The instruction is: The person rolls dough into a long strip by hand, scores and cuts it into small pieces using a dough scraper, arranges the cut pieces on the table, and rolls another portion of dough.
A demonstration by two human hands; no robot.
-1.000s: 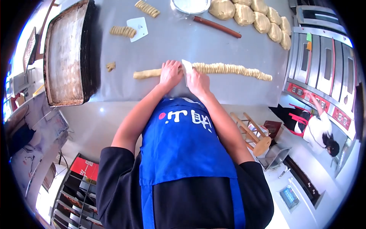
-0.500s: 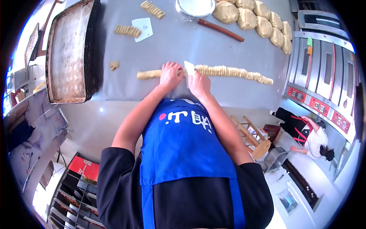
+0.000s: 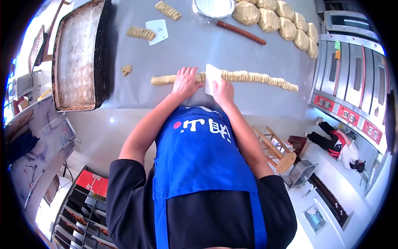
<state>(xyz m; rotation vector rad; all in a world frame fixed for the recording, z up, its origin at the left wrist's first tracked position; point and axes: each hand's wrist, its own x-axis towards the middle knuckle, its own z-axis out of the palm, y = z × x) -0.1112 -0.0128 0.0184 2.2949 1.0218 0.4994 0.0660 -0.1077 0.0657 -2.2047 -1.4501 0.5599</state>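
A long dough rope lies across the metal table, smooth at its left end. To the right of the blade it is cut into many thin slices still lined up in a row. My left hand lies over the rope with its fingers stretched across the dough. My right hand is closed around a white dough scraper, which stands just right of my left hand. The blade covers a short stretch of the rope, so its contact with the dough is hidden.
Beyond the rope are a rolling pin, several dough balls, a round metal bowl, sliced dough pieces and another white scraper. A worn baking tray stands at left. Right are ovens and another person.
My right hand has shifted the scraper slightly right, and its blade now shows more broadly. My left hand's fingers look straighter on the rope. The other person has bent and moved.
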